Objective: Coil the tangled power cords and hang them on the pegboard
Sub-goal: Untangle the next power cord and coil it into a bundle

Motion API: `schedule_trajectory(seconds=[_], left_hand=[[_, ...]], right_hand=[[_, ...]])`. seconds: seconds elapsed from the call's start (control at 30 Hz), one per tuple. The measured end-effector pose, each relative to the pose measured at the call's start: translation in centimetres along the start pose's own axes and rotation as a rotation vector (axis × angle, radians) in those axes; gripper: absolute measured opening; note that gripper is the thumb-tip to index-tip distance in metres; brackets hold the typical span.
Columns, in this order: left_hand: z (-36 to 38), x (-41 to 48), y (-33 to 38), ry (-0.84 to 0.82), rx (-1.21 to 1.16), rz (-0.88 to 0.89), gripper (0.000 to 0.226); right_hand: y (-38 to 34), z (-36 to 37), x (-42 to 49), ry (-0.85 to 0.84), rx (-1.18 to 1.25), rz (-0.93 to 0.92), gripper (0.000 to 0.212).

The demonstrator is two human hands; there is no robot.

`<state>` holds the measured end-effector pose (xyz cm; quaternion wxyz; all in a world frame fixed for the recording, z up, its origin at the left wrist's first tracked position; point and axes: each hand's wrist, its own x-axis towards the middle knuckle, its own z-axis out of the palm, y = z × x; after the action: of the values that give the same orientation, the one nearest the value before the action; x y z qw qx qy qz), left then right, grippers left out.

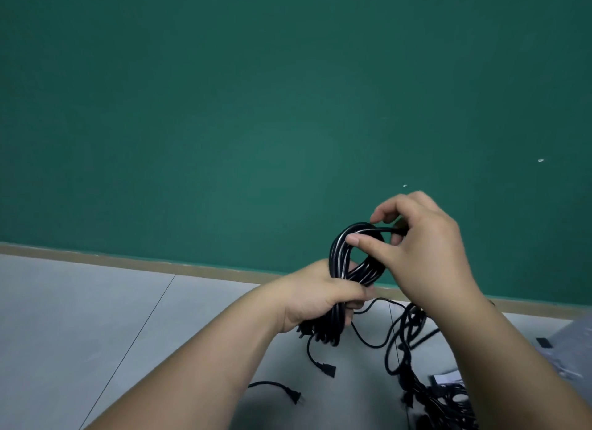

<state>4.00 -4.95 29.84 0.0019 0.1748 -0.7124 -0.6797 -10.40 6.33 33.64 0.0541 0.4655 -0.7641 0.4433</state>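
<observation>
- My left grip [320, 296] is wrapped round the coiled cord [339, 263] – fingers and thumb curled tight about the lower part of the bundle, so the black loops stand up out of my fist and the rest hangs below it.
- My right grip [426, 253] is at the top of the same coil. Thumb and forefinger pinch the uppermost loop, and the other fingers curl over a strand just behind it.
- The coil is held in the air in front of the green wall [256, 109], above the floor [96, 317], touching nothing but my two grips.
- A short tail drops from the bottom of the coil and ends in a black block connector [327, 370]. I cannot tell whether it hangs free or rests on the floor.
- A loose length runs from under my left grip across to the tangled cords [411, 340], which lie in a black heap on the floor under my right forearm and spread toward the lower right corner.
- A two-prong plug [293, 397] lies on the floor between my forearms, well apart from the heap.
- A tan baseboard strip [128, 263] marks the floor's far edge where it meets the wall.
- Something grey and crumpled [567, 346] sits at the floor's right edge – too blurred to name.
</observation>
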Motion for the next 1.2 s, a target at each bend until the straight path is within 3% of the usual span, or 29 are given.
schedule_trajectory(seconds=[0.1,0.2,0.33,0.4,0.53,0.6,0.7,0.83,1.0,1.07,1.2], left_hand=[[-0.4,-0.3,0.2,0.003,0.002,0.069,0.027],[-0.8,-0.7,0.7,-0.017,-0.142,0.129,0.025],[-1.5,-1.0,1.3,-0.009,-0.506,0.160,0.023],[-1.8,-0.8,1.3,0.092,-0.512,0.182,0.023],[-2.1,-0.2,0.4,0.436,-0.397,0.223,0.017],[-2.8,-0.1,0.1,0.496,-0.332,0.243,0.017],[-3.2,-0.4,0.3,0.423,-0.249,0.197,0.020],[-2.3,-0.9,0.3,0.167,-0.241,0.090,0.021],[-2.0,-0.6,0.4,0.189,-0.293,0.109,0.003],[-2.1,-0.5,0.5,0.215,-0.355,0.149,0.006],[-2.7,-0.4,0.7,0.286,-0.524,0.232,0.002]], right_hand=[[1.6,-0.1,0.3,-0.161,0.236,0.276,0.046],[2.8,-0.3,0.3,-0.322,0.655,0.363,0.042],[3.6,0.4,0.0,-0.389,0.573,0.379,0.030],[3.4,1.0,-0.3,-0.428,0.558,0.406,0.033],[1.7,2.2,-0.7,-0.369,0.632,0.421,0.033],[0.8,2.7,-0.8,-0.323,0.679,0.433,0.032],[-0.2,3.2,-0.9,-0.241,0.695,0.411,0.029],[-0.3,3.2,-1.0,-0.102,0.575,0.301,0.027],[0.1,3.1,-0.9,-0.051,0.603,0.314,0.022],[0.4,3.3,-1.0,-0.165,0.656,0.356,0.022],[1.8,3.4,-1.6,-0.633,0.616,0.367,0.032]])
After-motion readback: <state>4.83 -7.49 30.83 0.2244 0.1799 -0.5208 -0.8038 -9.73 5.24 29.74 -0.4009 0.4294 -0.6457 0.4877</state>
